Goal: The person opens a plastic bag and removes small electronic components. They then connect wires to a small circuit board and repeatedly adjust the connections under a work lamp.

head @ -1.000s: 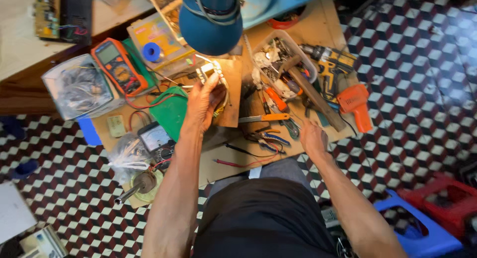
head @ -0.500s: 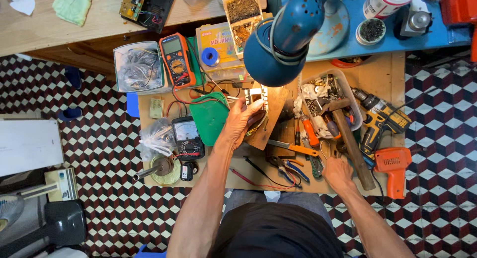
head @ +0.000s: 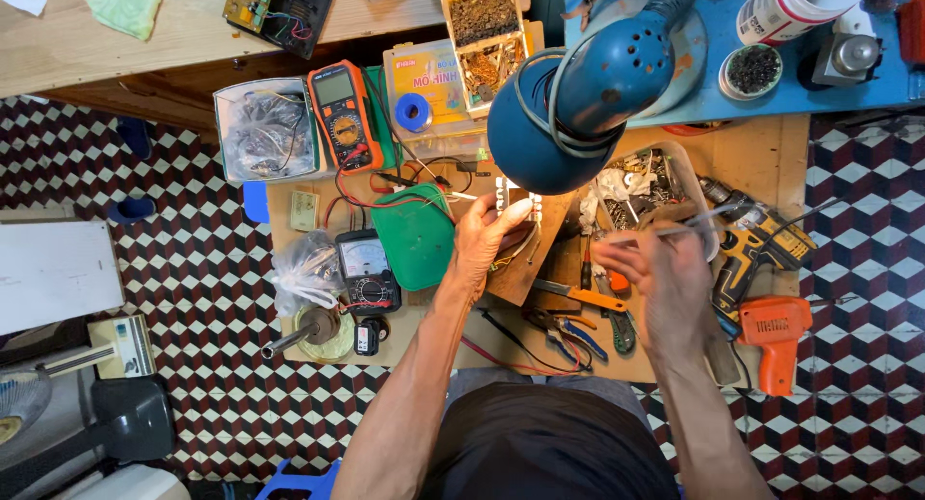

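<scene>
Two meters lie on the table (head: 289, 351): an orange multimeter (head: 339, 115) far up-left of the left hand (head: 479, 240), and a black dial meter (head: 366, 269) just to its left. Two power tools sit right of the right hand (head: 665, 278). The left hand presses flat on a small white part (head: 515, 199) atop a wooden board (head: 525, 259), fingertips touching it. The right hand, blurred, hovers pinching a thin metal tool (head: 665, 228); its grip is narrow.

Your right hand (head: 665, 278) is motion-blurred, so its thin tool stays unclear. Beside it, the blue lamp (head: 578, 105) hides part of the white component under your left hand (head: 482, 245).
</scene>
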